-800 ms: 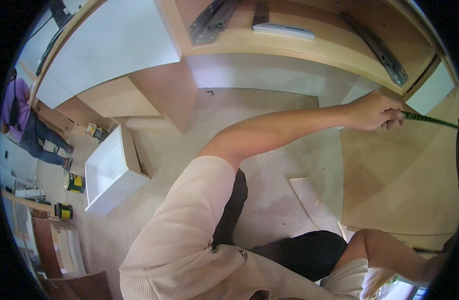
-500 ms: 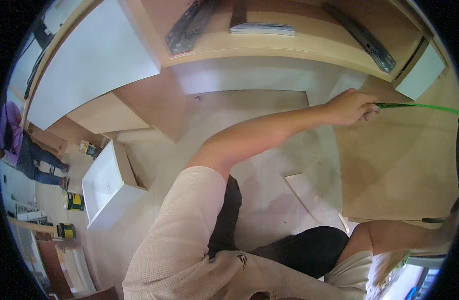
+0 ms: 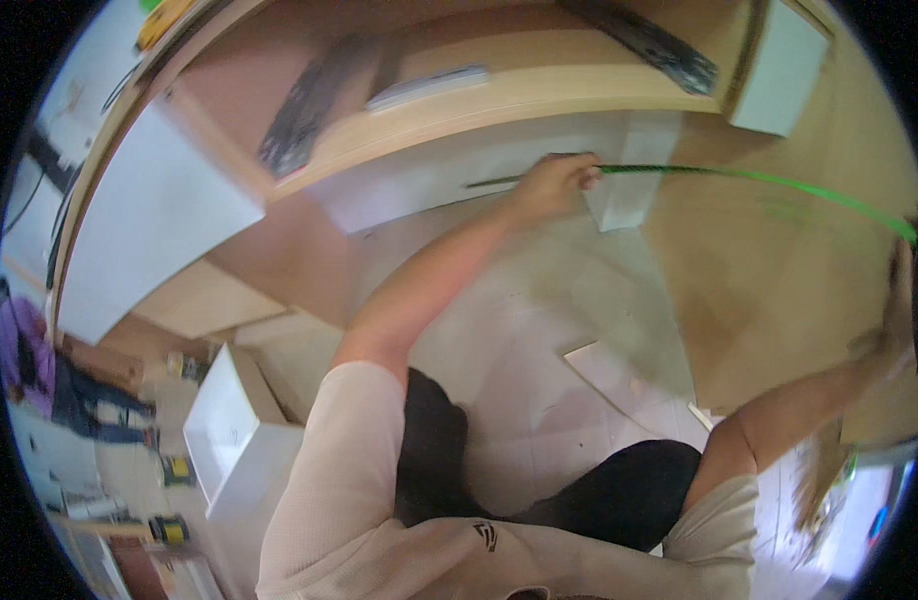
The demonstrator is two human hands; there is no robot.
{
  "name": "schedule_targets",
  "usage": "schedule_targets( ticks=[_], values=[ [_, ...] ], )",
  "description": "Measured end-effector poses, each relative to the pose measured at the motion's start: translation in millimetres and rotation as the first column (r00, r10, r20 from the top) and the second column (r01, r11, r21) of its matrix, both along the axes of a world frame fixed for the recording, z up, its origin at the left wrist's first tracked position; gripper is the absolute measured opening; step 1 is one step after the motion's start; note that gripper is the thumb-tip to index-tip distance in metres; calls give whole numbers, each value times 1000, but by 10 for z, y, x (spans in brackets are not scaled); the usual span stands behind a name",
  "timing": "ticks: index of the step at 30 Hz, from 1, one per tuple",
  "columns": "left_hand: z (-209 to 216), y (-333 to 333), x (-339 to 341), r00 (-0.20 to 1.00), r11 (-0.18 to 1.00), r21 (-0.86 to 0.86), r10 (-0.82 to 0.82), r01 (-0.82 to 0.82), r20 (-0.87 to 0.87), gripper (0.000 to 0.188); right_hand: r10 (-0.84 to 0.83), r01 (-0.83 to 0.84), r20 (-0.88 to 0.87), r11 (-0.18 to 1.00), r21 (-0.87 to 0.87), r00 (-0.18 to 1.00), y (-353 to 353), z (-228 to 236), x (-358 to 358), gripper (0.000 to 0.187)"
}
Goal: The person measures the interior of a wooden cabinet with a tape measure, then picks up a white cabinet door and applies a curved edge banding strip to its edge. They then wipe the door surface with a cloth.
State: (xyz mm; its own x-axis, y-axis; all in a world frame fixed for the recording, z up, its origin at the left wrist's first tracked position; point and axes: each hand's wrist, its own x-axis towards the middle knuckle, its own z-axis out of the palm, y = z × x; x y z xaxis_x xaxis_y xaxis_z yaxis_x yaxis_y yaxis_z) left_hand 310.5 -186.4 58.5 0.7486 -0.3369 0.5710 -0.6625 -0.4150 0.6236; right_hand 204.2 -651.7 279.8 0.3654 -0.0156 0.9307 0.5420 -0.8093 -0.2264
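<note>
My left hand [image 3: 561,184] reaches across in front of the cabinet's lower edge, fingers closed on a long thin green measuring tape [image 3: 759,178]. A short dark end of the tape sticks out to the left of that hand. Rightward, the tape runs in a shallow curve to the right rim of the picture, where it meets my right hand [image 3: 899,290]. That hand is raised and blurred against a dark thing at the rim, and its fingers cannot be made out. The tape passes across a white block [image 3: 624,190] under the cabinet.
Above is an open wooden cabinet [image 3: 519,100] with dark metal rails [image 3: 644,45] and a white flat piece [image 3: 429,87]. A white drawer box [image 3: 219,430] stands on the floor at left, near tins [image 3: 169,528] and a person [image 3: 64,370]. Thin wood strips [image 3: 599,375] lie before my knees.
My left hand has moved left along the cabinet with the tape, which now stretches farther across. My right hand has risen at the right rim. The whole view has shifted and tilted.
</note>
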Motion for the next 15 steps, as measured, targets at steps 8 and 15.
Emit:
schedule_targets(
  ticks=[8, 15],
  values=[
    [296, -259, 1, 988, 995, 13, 102, -101, -119, 24, -39, 5, -108, 955, -295, 993, 694, -117, 290, 52],
    [213, -446, -47, 986, 996, -57, 66, -76, -154, 24, -23, -2, -80, 954, -301, 997, 1223, -28, 228, 27]
  ],
)
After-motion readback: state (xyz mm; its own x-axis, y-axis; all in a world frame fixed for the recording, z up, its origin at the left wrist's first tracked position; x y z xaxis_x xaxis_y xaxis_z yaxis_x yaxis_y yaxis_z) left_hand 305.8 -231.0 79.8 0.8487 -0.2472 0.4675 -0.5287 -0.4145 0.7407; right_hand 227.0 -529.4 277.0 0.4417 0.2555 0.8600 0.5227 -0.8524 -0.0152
